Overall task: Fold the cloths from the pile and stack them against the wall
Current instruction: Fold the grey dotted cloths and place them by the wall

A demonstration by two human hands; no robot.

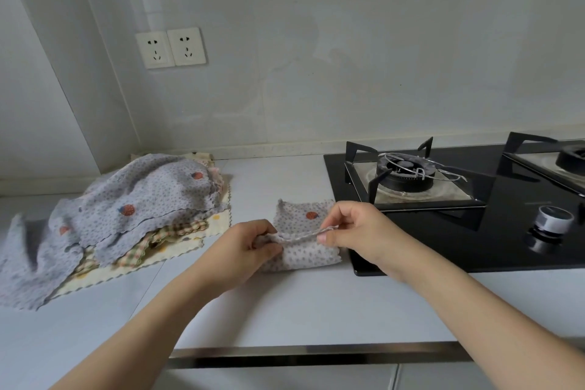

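Both hands pinch the same raised edge of one grey dotted cloth: the left hand has thumb and curled fingers closed on the edge's left end, and the right hand nips its right end between thumb and forefinger, the other fingers loosely curled above. That edge runs left to right between the two pinches, roughly parallel to the front edge of the countertop, lifted a little off the fabric beneath. The cloth is already partly folded into a small rectangle, its long axis also left to right; the layer under the fingers lies flat on the countertop, and the part with a red spot stretches away from the fingers toward the wall. So the free fold line lies beyond the fingertips, on the far side, and I judge the coming move to be a carry of the pinched edge away from the body, over onto that far part. Both hands are equally near, one at each end. The cloth's right edge sits just beside the front left corner of the black hob, possibly touching it. To the left, well apart from the hands, the unfolded pile spreads toward the countertop's left end, a grey dotted cloth on top of checked and cream ones. No finished stack at the wall is plainly visible.
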